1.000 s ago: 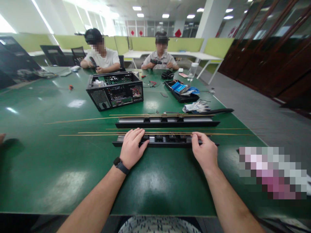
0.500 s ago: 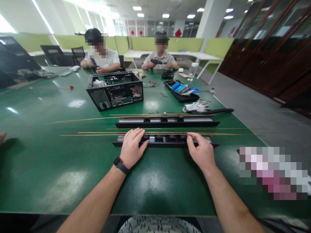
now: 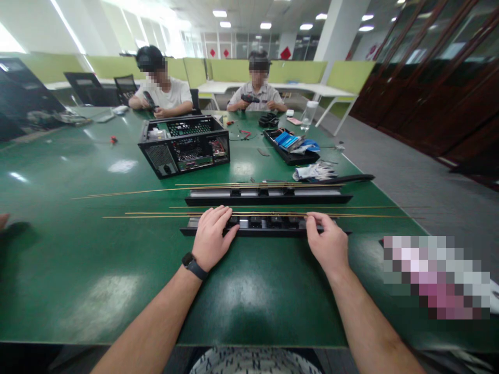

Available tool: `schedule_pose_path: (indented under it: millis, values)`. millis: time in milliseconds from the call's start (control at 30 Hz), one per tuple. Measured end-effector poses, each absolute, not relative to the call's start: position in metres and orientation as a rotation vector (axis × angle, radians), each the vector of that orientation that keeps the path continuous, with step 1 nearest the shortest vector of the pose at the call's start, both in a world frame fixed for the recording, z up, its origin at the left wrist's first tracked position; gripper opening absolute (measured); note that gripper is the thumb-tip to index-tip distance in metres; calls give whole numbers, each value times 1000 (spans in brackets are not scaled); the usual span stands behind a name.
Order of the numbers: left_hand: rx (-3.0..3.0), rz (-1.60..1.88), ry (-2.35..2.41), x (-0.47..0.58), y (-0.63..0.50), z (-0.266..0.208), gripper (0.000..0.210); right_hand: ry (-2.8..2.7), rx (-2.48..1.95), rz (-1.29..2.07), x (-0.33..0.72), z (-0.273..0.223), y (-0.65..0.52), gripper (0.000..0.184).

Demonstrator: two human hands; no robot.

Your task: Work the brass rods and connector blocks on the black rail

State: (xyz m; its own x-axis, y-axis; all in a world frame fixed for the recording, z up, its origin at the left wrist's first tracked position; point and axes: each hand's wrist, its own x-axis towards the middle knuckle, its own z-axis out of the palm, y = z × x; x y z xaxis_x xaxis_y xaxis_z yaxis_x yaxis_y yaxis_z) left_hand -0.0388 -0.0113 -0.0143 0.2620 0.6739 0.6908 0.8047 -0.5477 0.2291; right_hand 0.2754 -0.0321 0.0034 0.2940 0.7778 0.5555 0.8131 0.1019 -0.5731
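My left hand [image 3: 214, 234], a dark watch on its wrist, lies over the left part of a black metal rail [image 3: 268, 232]. Its fingers stretch across the rods there, with the thumb apart on the rail's near side. Between thumb and forefinger of my right hand [image 3: 326, 239] is a thin brass-coloured rod [image 3: 140, 217], pinched above the rail's right part. The rod runs lengthwise and sticks out past the rail at both ends. Other thin rods [image 3: 382, 207] lie close alongside. Black blocks [image 3: 276, 222] sit in the rail's channel; my fingers hide some of it.
Behind lies a second black rail [image 3: 268, 199] with thin rods across it. Farther off stand an open computer case [image 3: 183, 148], a black tray [image 3: 292, 156] with blue items, and gloves [image 3: 315, 170]. Two people sit across the green table [image 3: 241, 291]. Another hand [image 3: 3, 221] shows at left.
My right hand has moved slightly right, and the pinched rod's left end has slid right with it. My left hand has stayed in place.
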Motion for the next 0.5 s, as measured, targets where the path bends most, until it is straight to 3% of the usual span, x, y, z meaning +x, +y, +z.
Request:
schedule_pose_path:
  millis: [500]
  values:
    - [-2353, -1165, -1394, -38, -11, -15, 40, -1648, -1496, -84, 271, 0, -32, 24]
